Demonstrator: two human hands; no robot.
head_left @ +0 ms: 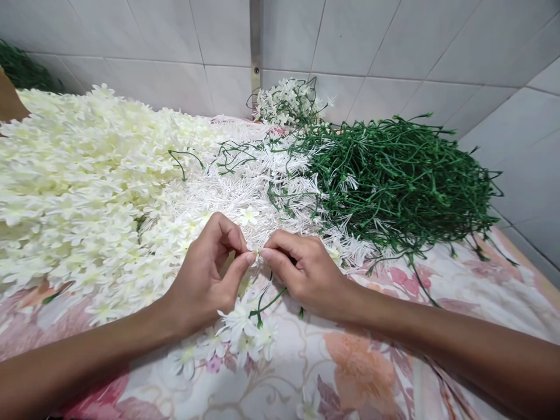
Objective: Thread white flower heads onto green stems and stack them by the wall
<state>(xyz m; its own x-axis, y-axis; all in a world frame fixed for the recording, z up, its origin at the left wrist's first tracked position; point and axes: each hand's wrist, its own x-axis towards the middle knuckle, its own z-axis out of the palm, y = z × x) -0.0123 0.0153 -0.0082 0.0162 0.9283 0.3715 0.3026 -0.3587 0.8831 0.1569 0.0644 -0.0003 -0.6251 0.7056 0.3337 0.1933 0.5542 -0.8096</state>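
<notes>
My left hand (212,271) and my right hand (308,269) meet fingertip to fingertip, each closed in a pinch. Between them is a small white artificial flower (254,248), largely covered by the fingers. Which part of it my right fingers grip, I cannot tell. A green plastic stem (273,300) hangs below my right hand, with white flowers (242,332) around its lower end, above the cloth. Just beyond the hands spreads a pile of thin white stamens (231,189), and one loose flower (248,216) lies on it.
Loose cream-white flower heads (79,186) are heaped on the left. A big bundle of green stems (406,181) fills the right. Finished-looking flower sprigs (286,102) rest against the tiled wall (371,41). Everything lies on a floral cloth (363,367).
</notes>
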